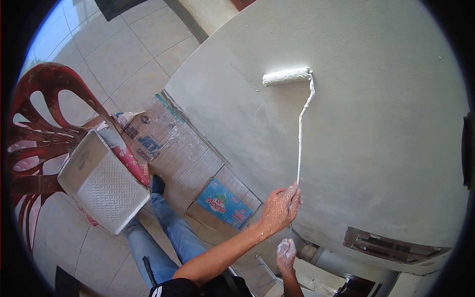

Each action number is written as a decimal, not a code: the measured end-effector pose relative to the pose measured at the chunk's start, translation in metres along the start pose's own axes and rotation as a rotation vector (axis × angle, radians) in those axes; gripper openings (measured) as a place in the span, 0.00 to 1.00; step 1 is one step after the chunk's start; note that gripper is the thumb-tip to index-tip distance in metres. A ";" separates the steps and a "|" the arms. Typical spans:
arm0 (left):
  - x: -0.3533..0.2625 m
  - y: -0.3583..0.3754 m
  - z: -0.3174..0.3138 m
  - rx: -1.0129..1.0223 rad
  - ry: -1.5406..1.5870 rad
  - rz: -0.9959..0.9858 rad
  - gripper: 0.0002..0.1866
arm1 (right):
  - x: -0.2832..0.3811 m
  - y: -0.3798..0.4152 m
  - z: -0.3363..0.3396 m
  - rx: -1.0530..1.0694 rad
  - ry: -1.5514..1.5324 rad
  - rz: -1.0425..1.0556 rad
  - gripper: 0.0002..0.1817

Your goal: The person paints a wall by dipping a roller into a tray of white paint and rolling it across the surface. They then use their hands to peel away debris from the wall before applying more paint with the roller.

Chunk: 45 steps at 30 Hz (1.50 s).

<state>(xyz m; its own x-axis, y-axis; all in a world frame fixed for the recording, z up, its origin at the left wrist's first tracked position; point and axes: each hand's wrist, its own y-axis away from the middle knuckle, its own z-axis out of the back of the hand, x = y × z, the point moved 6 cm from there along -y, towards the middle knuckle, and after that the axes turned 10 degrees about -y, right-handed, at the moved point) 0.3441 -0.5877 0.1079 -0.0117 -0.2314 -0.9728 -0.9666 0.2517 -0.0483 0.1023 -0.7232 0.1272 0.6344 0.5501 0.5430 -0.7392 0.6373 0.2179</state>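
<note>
Our left grip point(281, 210) and lower right grip point(285, 254) close round the pole point(300, 146); the roller point(287, 76) lies beyond them against the wall point(381, 128), long axis crosswise, nearer our left.

Two hands point(282, 210) point(286, 253), one roller point(287, 76), one tray point(108, 185)
Plus two denim legs point(173, 230) point(148, 252), one blue printed panel point(223, 204).
</note>
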 end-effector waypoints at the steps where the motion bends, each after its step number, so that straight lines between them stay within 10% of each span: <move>1: -0.001 0.004 -0.004 0.013 0.004 -0.008 0.20 | 0.013 -0.001 0.001 -0.009 0.023 0.028 0.13; 6: -0.028 -0.078 0.060 -0.077 0.004 0.062 0.20 | 0.152 -0.060 -0.027 0.059 0.179 0.163 0.13; 15: 0.025 0.056 -0.066 0.123 -0.062 0.073 0.23 | -0.078 0.027 0.025 -0.001 0.014 0.001 0.18; 25: 0.012 -0.017 -0.009 -0.005 0.086 0.154 0.22 | 0.028 -0.030 -0.009 0.047 0.162 0.034 0.08; 30: 0.062 0.088 -0.113 0.196 -0.081 0.189 0.24 | -0.110 0.034 0.044 -0.029 0.249 -0.048 0.09; 39: 0.060 -0.030 -0.004 -0.017 0.028 0.172 0.20 | 0.018 -0.067 -0.024 0.087 0.400 0.140 0.06; 45: 0.082 0.035 -0.053 0.098 -0.043 0.240 0.20 | -0.079 -0.018 0.006 0.035 0.369 0.016 0.07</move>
<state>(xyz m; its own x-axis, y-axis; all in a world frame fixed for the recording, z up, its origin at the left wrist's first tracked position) 0.2961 -0.6477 0.0385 -0.2246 -0.1148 -0.9677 -0.9082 0.3845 0.1652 0.0643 -0.7818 0.0854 0.6568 0.7216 0.2189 -0.7529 0.6117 0.2427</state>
